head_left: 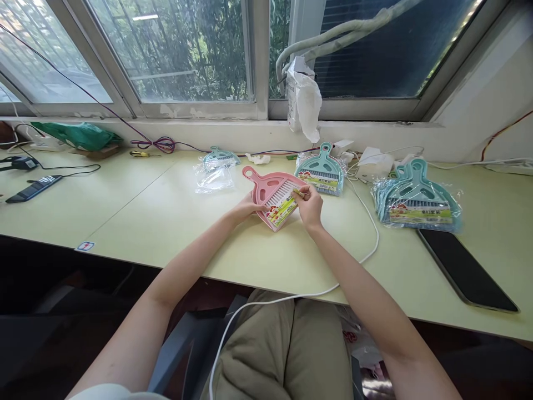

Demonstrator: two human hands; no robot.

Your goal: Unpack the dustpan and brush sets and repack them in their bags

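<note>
Held tilted just above the table is a pink dustpan and brush set (266, 188), with white bristles and a yellow-green printed label (282, 211) across its front. My left hand (245, 208) grips its lower left side, the thumb over the front. At the label's upper right end, my right hand (308, 204) pinches with thumb and fingertips. Behind my right hand lies a teal dustpan set (322, 164) in clear wrapping. A clear plastic bag (214, 176) lies on the table behind my left hand, partly over another teal dustpan (220, 155).
A stack of wrapped teal sets (418, 194) sits at the right, beside a large black phone (466, 269). A white cable (370, 216) crosses the table and hangs over its front edge. A screwdriver (141, 154), a green bag (79, 135) and a dark handset (34, 189) lie left.
</note>
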